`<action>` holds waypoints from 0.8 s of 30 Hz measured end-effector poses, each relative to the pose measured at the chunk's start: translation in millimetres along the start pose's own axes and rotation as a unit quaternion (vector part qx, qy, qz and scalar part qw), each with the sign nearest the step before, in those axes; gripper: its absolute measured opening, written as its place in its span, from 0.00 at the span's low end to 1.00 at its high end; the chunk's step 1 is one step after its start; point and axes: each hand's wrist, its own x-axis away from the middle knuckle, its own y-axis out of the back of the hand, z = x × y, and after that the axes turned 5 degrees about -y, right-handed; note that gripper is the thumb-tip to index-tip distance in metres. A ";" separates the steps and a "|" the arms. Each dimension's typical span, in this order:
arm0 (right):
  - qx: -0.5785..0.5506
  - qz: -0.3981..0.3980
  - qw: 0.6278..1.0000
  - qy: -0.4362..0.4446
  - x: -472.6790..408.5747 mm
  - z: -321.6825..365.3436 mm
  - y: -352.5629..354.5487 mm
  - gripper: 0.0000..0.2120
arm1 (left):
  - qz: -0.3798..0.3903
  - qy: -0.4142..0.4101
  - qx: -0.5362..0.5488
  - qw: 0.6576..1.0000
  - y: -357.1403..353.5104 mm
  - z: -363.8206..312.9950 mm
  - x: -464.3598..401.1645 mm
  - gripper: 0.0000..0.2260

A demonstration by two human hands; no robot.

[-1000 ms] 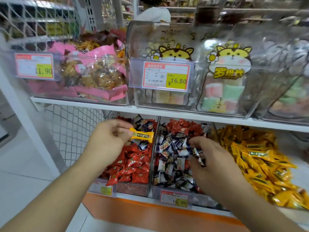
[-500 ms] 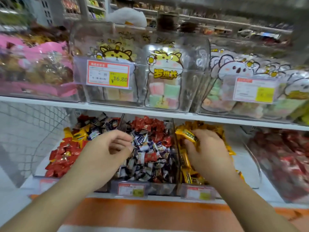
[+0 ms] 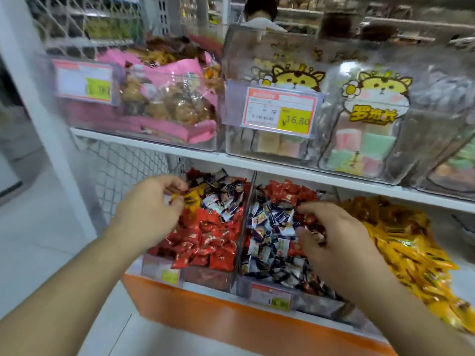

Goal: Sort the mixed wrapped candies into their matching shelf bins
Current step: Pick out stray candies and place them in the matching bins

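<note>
Head view looks down at two shelves of clear bins, much of it smeared by motion blur. On the lower shelf (image 3: 257, 170) the left bin (image 3: 205, 276) holds mostly red candies (image 3: 205, 242), with blue-and-white candies (image 3: 226, 199) heaped at its back. The left hand (image 3: 149, 209) is over that bin's back left corner, its fingers curled and pinching a yellow candy (image 3: 191, 197) by one end; the fingertips are half hidden behind the wrapper.

A clear divider (image 3: 246, 214) separates it from the middle bin (image 3: 295, 291), filled with blue-and-white wrappers and a red heap (image 3: 288, 190) at the rear. The right hand (image 3: 334, 240) is over this bin's right side, seen from the back, fingers bent down into the pile around dark and red wrappers; its grip looks closed on something, though blur and the hand itself hide exactly which piece it holds.

Further right lies a spread of yellow candies (image 3: 411, 253), cut off by the frame edge. The lower price tags (image 3: 271, 300) are unreadable. On the upper shelf sit a bin of pink packets (image 3: 164, 98), a price label (image 3: 280, 110) reading 16.80, and a cat-printed bin (image 3: 370, 119) with pastel blocks inside, their outlines blurred.
</note>
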 end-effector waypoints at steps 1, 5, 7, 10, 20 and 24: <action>-0.005 0.003 1.000 0.014 -3.0 11.5 -5.1 0.21 | -0.010 0.006 -0.017 1.000 4.2 10.7 -0.7 0.09; -0.025 0.031 0.995 0.091 -23.7 66.0 -38.4 0.21 | 0.012 -0.003 -0.057 0.998 6.6 47.2 -2.5 0.20; -0.038 0.050 0.992 0.113 -43.7 92.8 -57.6 0.22 | 0.041 0.004 -0.042 0.998 0.4 60.7 -1.2 0.25; -0.034 0.064 0.992 0.102 -85.1 123.9 -83.7 0.22 | 0.075 0.012 0.020 0.997 -5.9 67.7 3.5 0.29; 0.104 0.143 0.982 0.066 -178.6 154.6 -148.0 0.21 | 0.065 0.005 0.057 0.996 3.1 69.6 1.0 0.21; 0.088 0.139 0.985 0.051 -179.9 155.3 -151.4 0.12 | 0.058 0.010 0.052 0.997 3.0 68.7 -0.9 0.21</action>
